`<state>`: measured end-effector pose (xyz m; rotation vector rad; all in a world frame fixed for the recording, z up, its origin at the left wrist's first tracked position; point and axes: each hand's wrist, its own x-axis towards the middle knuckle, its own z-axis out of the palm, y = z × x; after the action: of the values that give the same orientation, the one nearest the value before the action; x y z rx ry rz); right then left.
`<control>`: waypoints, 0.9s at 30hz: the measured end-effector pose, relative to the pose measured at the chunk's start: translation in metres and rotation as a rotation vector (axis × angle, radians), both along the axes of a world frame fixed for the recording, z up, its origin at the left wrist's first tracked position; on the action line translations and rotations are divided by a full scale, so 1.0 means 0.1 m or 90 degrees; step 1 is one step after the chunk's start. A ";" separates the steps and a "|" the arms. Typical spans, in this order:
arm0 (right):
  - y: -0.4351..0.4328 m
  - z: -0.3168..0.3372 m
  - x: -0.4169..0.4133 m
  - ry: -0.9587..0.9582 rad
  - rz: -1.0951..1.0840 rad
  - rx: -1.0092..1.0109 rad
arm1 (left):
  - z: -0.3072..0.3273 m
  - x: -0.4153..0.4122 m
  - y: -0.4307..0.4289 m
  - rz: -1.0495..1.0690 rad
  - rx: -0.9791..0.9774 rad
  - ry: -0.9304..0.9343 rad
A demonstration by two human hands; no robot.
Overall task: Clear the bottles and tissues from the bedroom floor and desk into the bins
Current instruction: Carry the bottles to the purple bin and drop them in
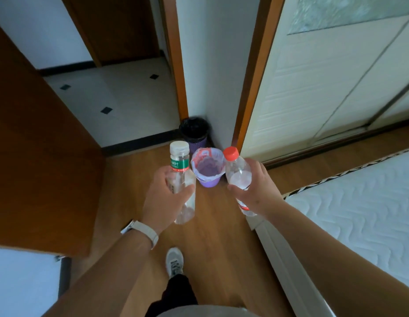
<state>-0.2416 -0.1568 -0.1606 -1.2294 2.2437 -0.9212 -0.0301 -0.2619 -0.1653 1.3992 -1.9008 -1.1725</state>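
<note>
My left hand (166, 197) grips a clear plastic bottle with a white cap and a green label (180, 165), held upright. My right hand (253, 191) grips a clear bottle with a red cap (236, 170), tilted slightly left. Both bottles look empty. Between and beyond them on the wooden floor stands a small purple bin (207, 167) lined with a pale bag. Behind it, in the corner by the door frame, stands a purple woven bin with a black liner (194, 131). No tissues are in view.
An open brown door (38, 156) stands at the left. The bed's white mattress (359, 207) and its frame run along the right. A white sliding wardrobe (313, 88) stands behind. A tiled hallway (121, 99) lies past the doorway. My shoe (174, 261) is on the floor below.
</note>
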 end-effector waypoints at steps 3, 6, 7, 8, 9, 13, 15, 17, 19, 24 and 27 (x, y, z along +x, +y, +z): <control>-0.47 -0.02 0.08 0.021 -0.018 0.027 | -0.03 0.05 -0.56 -0.026 0.018 0.015; -1.03 0.06 0.18 0.030 -0.017 0.034 | -0.03 0.15 -1.13 -0.031 0.028 0.027; -1.21 0.11 0.21 0.030 -0.013 0.035 | -0.02 0.19 -1.31 -0.026 0.029 0.031; -1.37 0.16 0.24 0.038 -0.005 0.034 | -0.02 0.22 -1.46 -0.021 0.031 0.035; -1.57 0.19 0.29 0.055 0.001 0.029 | -0.02 0.25 -1.66 -0.020 0.035 0.040; -1.98 0.19 0.35 0.077 -0.007 0.016 | -0.02 0.24 -2.11 -0.028 0.045 0.060; -2.13 0.11 0.31 0.075 -0.015 0.035 | -0.05 0.20 -2.30 -0.034 0.050 0.064; -2.27 0.04 0.23 0.059 -0.022 0.046 | -0.11 0.14 -2.48 -0.041 0.053 0.065; -2.41 -0.05 0.12 0.049 -0.035 0.050 | -0.20 0.04 -2.65 -0.052 0.055 0.059; -2.72 -0.33 -0.24 0.028 -0.067 0.066 | -0.43 -0.37 -3.05 -0.096 0.085 0.035; -2.96 -0.55 -0.53 -0.002 -0.077 0.084 | -0.57 -0.70 -3.33 -0.129 0.096 0.011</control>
<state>-0.2943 -0.4525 -0.2159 -1.0432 2.3574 -0.8030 -0.1006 -0.5944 -0.2225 1.2896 -2.0159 -1.4455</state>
